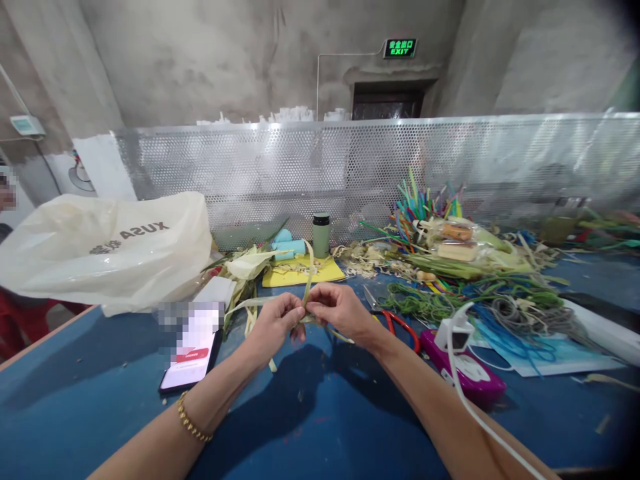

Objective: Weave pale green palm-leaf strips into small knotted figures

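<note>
Pale green, flat strips of dried leaf [309, 267] are pinched between the fingertips of both hands, above the middle of the blue table. My left hand [283, 319] grips them from the left with thumb and forefinger. From the right, my right hand [340, 310] closes on them, almost touching the left. One strip end stands upright above the fingers, and others stick out to the left and lower right. The exact crossing of the strips is hidden by the fingers. Behind the hands lies a yellow pad [327, 270] with leaf scraps on it.
Red-handled scissors [400, 327] and a purple power strip [470, 373] with a white charger lie right. A phone [193, 353] and a big plastic bag [115, 247] are left. A green bottle [321, 237] stands behind; green cord [420, 303] lies tangled at right.
</note>
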### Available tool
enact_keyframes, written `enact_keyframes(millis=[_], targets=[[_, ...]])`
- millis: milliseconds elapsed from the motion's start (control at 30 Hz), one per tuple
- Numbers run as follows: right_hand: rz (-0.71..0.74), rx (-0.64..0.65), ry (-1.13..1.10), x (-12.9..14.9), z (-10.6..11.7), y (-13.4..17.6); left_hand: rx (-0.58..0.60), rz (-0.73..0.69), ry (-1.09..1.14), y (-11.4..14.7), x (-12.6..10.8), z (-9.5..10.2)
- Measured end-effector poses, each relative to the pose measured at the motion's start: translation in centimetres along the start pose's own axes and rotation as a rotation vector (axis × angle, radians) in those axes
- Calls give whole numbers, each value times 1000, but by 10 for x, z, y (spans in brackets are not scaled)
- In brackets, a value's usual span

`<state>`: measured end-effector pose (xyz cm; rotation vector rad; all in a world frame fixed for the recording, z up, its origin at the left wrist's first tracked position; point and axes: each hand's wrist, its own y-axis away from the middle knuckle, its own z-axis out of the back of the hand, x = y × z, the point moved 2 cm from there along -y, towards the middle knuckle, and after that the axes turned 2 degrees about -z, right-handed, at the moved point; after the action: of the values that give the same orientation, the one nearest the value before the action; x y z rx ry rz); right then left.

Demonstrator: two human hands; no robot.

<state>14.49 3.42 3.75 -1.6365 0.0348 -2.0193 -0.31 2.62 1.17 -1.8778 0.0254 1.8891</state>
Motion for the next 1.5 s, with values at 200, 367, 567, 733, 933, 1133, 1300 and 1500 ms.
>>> enact_keyframes(millis=[200, 367, 567, 733, 933, 1133, 1300, 1500], targets=[[52, 49, 96, 1, -1, 2, 13, 41, 34, 1, 0, -1], [29, 21, 154, -4, -1, -2, -47, 13, -53, 1, -1, 0], [21, -156, 361, -8, -2, -4, -121, -79, -268, -3, 2, 6], [97, -257, 512, -6, -7, -2, -142, -27, -253, -5, 4, 6], [155, -208, 465, -6, -8, -2, -129, 2, -180, -4, 5, 6], [128, -268, 511, -6, -7, -3, -202, -106, -170, -4, 10, 9], [187, -340, 546, -6, -5, -3, -209, -22, -11, -2, 3, 4], [301, -417, 574, 0, 3, -2, -106, 86, 249, 0, -3, -3]])
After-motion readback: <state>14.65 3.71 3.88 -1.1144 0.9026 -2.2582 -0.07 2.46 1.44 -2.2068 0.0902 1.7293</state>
